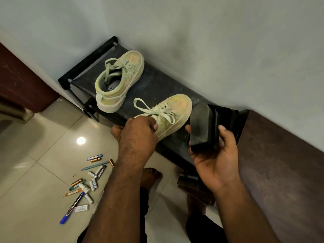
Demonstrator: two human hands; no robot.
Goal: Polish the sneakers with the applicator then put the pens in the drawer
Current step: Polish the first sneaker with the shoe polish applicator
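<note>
Pale grey-white wall (210, 32) with faint smudges, glossy cream floor tiles (35, 155) with thin grout lines, round glare of a ceiling light (81, 140) on them, low black rack (154, 85) against the wall, dark reddish-brown wooden door (21, 81) at left, dark brown wooden surface (280, 163) at right

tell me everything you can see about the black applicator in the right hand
The applicator is a matte black rectangular block that looks like foam or rubber, dusty on its faces. It is tilted, held above the black rack, just right of the nearer sneaker's toe. The right hand grips it, palm up, thumb and fingers curled round its sides.
</note>
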